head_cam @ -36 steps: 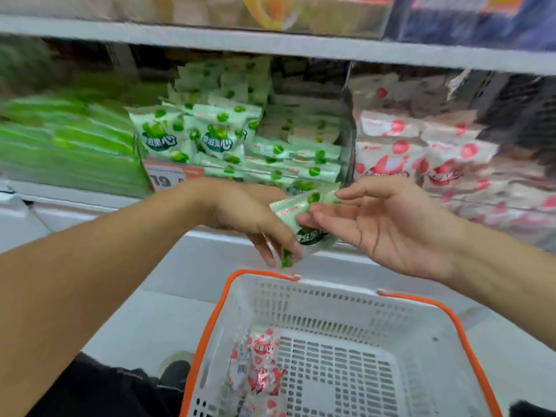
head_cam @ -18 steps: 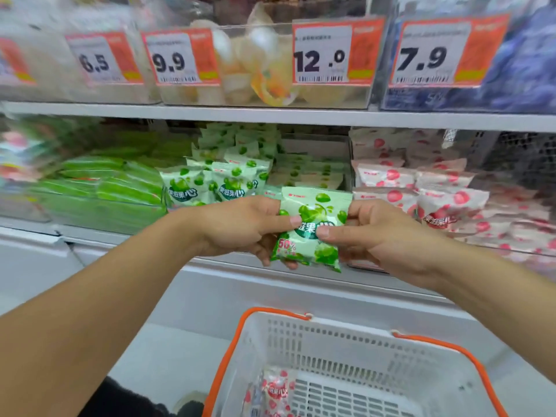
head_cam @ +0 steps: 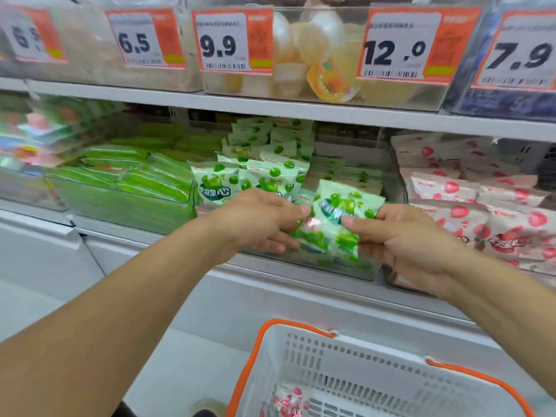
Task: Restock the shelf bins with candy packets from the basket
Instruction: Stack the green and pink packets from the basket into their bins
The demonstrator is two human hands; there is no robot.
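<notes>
At the far left of the frame, a clear bin of long green wrappers (head_cam: 126,179) sits on the middle shelf, well out of the way. Next along, just left of centre, the left hand (head_cam: 258,219) pinches one edge of the green candy packet (head_cam: 334,224), thumb on top and fingers curled under. The packet is at mid-frame, over the front lip of the green-packet bin (head_cam: 346,267), and the right hand (head_cam: 400,239) grips its opposite edge the same way. It looks light, soft and crinkly, with a glossy film that might slip, so holding the sealed edges seems wise. Upright packets (head_cam: 243,182) already crowd the bin's left side, leaving the gap to their right. Right of that is the pink strawberry packets' bin (head_cam: 496,218). At the lower right, the white basket (head_cam: 346,362) shows one pink packet (head_cam: 290,403).
</notes>
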